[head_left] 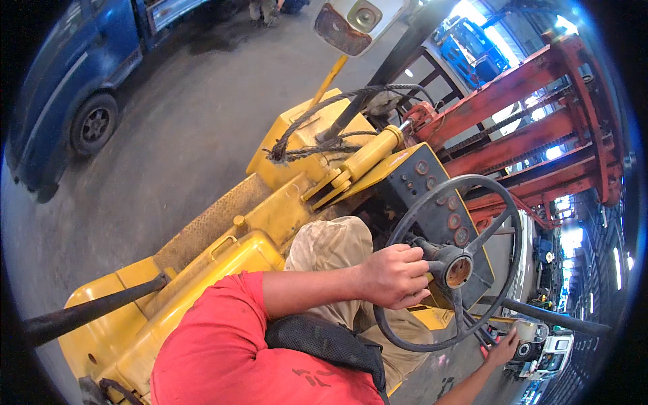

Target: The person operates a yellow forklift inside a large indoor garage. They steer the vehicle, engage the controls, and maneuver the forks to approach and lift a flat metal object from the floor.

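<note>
My left hand is closed on a small grey lever knob beside the steering column, left of the hub. The black steering wheel stands tilted in front of me, with a rusty worn hub. At the lower right, my right arm reaches out past the wheel. There my right hand looks stretched out with its fingers apart, near thin dark control levers and a round lamp. It is small in view, and any contact with a lever cannot be made out.
I sit on a yellow forklift. A dark dashboard with several round gauges stands ahead, and a red mast rises beyond. A yellow hydraulic cylinder lies to its left. A blue truck and a person's legs are at upper left.
</note>
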Demonstrator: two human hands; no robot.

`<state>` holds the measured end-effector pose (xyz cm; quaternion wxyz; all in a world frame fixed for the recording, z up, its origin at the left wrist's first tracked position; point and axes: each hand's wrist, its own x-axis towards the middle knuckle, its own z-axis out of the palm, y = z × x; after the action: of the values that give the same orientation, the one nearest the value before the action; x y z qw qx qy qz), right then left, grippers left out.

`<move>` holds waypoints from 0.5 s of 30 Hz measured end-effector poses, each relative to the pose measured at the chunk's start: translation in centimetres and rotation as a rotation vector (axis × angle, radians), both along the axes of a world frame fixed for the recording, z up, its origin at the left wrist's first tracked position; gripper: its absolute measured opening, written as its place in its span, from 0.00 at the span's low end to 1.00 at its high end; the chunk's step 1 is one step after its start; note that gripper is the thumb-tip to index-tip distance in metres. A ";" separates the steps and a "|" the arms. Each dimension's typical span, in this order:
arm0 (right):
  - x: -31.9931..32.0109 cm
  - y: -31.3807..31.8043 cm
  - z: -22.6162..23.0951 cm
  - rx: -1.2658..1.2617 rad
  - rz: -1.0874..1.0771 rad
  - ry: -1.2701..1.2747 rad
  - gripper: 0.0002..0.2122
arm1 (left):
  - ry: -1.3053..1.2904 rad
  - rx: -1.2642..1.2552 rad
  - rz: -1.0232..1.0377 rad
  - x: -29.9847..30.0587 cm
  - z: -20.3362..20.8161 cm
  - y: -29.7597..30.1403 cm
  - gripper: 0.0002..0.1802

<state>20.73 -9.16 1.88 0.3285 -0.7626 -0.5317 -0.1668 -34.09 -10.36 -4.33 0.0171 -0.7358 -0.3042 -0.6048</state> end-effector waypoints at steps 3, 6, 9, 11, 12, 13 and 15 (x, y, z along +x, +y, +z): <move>7.4 -2.9 -0.1 0.061 0.044 0.087 0.28 | -0.005 -0.006 0.007 0.2 0.2 -0.2 0.21; 8.5 -0.6 0.2 -0.064 0.252 0.389 0.29 | -0.005 -0.007 0.022 -0.1 0.5 -0.3 0.21; 10.9 1.3 0.2 0.133 0.062 0.597 0.30 | 0.005 -0.018 0.015 0.1 0.4 -0.3 0.21; 11.9 2.8 0.7 0.079 0.013 0.534 0.30 | 0.012 -0.024 0.017 0.2 0.3 -0.1 0.21; 12.6 3.9 0.8 0.086 0.026 0.455 0.30 | 0.013 -0.022 0.019 0.3 0.3 -0.1 0.21; 13.4 5.0 1.7 0.097 0.035 0.369 0.30 | 0.007 -0.017 0.016 0.2 0.4 0.0 0.21; 15.3 7.3 2.7 0.126 0.079 0.456 0.30 | 0.009 -0.012 0.008 0.2 0.7 -0.1 0.20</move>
<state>36.02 -1.85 4.58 0.4931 -0.7373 -0.4617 -0.0102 -33.87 -10.49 -3.66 0.0165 -0.7374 -0.3110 -0.5994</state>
